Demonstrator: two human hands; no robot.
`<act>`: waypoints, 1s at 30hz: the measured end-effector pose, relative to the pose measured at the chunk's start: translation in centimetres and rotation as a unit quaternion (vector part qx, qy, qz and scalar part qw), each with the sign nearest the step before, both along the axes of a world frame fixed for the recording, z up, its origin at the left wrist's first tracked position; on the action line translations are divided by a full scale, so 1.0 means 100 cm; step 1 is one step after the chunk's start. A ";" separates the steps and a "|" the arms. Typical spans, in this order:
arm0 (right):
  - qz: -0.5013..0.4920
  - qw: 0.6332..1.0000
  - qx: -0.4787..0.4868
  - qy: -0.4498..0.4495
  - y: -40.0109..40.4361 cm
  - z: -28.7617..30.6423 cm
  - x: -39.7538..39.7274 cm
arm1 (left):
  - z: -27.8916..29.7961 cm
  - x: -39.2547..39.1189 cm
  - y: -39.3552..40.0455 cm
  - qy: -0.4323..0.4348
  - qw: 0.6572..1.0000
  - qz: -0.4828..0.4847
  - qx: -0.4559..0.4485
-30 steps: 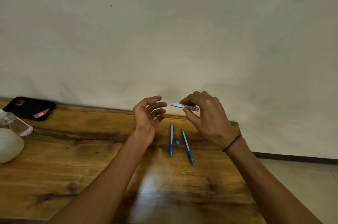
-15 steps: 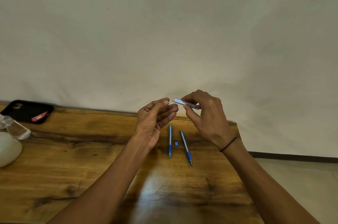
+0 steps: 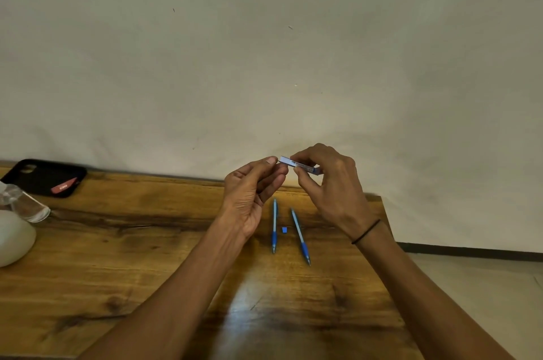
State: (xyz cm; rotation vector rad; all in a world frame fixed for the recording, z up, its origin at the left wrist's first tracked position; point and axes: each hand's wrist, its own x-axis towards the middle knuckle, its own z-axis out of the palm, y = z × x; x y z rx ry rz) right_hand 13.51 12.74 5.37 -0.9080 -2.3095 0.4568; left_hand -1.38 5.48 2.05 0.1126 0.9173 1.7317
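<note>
A small flat blue-and-white lead case [image 3: 298, 164] hangs above the wooden table [image 3: 117, 256], pinched between the thumb and fingers of my right hand [image 3: 329, 186]. My left hand [image 3: 252, 195] is raised beside it, its fingertips touching the case's left end. Below the hands lie two blue mechanical pencils [image 3: 274, 226] [image 3: 300, 236] side by side on the table. A tiny blue cap [image 3: 284, 229] sits between them.
A black phone case [image 3: 44, 176] with a red label lies at the far left by the wall. A clear glass object [image 3: 25, 204] and a white rounded object [image 3: 13, 237] sit at the left edge. The table ends at the right, with floor beyond.
My left hand has moved right and up from an open, apart pose until its fingertips meet the left end of the case. My right hand has kept hold of the case.
</note>
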 end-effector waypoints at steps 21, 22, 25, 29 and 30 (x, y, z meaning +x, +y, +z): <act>-0.009 1.000 0.009 0.022 -0.002 0.001 0.001 | 0.002 0.004 0.004 0.044 0.999 0.021 0.023; -0.011 1.000 0.011 0.026 -0.003 0.001 0.001 | 0.003 0.004 0.004 0.047 0.998 0.023 0.026; -0.017 0.999 0.014 0.038 -0.004 0.000 0.002 | 0.004 0.004 0.005 0.062 0.997 0.027 0.030; -0.023 0.999 0.014 0.039 -0.004 -0.003 0.002 | 0.002 0.004 0.007 0.094 0.995 0.032 0.031; -0.025 0.999 0.015 0.039 -0.004 -0.003 0.001 | 0.002 0.004 0.008 0.104 0.994 0.034 0.030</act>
